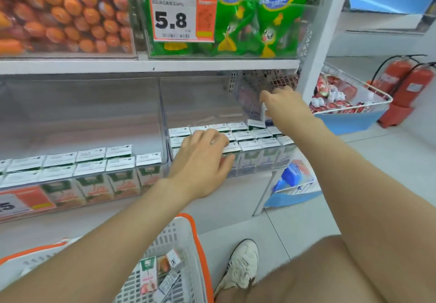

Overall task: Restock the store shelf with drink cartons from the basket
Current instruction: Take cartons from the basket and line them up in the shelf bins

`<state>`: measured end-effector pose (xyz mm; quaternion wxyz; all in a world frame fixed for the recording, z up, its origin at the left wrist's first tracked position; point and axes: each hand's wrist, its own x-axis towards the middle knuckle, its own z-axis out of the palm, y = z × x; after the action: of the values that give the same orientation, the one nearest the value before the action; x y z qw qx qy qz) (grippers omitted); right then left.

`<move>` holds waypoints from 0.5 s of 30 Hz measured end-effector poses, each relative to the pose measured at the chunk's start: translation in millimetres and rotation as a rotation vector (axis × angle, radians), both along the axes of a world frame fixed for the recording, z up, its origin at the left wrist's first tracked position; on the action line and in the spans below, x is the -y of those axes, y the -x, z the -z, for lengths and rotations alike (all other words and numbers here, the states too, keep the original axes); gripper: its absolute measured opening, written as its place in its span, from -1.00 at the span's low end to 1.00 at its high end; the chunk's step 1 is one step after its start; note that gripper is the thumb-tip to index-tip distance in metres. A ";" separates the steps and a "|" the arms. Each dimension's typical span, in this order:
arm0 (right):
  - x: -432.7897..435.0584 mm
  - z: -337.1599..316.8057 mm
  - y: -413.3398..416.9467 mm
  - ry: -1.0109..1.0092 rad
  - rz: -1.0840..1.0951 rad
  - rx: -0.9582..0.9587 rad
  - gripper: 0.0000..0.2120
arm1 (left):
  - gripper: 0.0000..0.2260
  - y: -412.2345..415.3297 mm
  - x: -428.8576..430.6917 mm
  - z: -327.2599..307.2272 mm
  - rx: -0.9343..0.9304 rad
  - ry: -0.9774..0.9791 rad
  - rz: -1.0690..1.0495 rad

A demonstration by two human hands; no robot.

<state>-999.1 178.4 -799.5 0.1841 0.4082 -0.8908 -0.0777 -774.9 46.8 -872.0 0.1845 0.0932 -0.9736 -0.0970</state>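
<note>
Rows of small drink cartons (250, 137) stand in a clear bin on the lower shelf (151, 65). My left hand (203, 158) lies flat on the front cartons of that bin, fingers spread over their tops. My right hand (280, 104) reaches deep to the back right of the bin and grips a white and blue carton (258, 116), holding it above the rear row. A second clear bin to the left holds green and orange cartons (94, 168). The white basket with an orange rim (186, 250) stands on the floor below, with a few cartons (148, 276) lying inside.
Above are bins of orange sausages (66, 12) and green snack bags (236, 19) with a 5.8 price tag. A wire basket of red packets (342, 99) hangs to the right, red fire extinguishers (405, 85) beyond it. My white shoe (240, 265) is on the tile floor.
</note>
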 end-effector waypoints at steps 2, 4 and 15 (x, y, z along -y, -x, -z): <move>0.0 2.2 7.5 -0.010 -0.030 -0.006 -0.56 | -0.68 -0.5 -0.3 5.9 -0.009 0.049 -0.022; 0.3 5.4 12.2 0.002 -0.044 0.004 -0.54 | -0.67 0.3 -1.1 8.2 -0.023 0.082 -0.037; -7.9 19.6 9.5 0.189 -0.022 -0.092 -0.53 | -0.70 44.9 -15.9 -26.3 -0.006 -0.116 -0.036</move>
<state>-1008.6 186.3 -819.2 0.2634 0.3947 -0.8802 -0.0098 -819.8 62.6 -845.7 0.1834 0.1212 -0.9639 -0.1502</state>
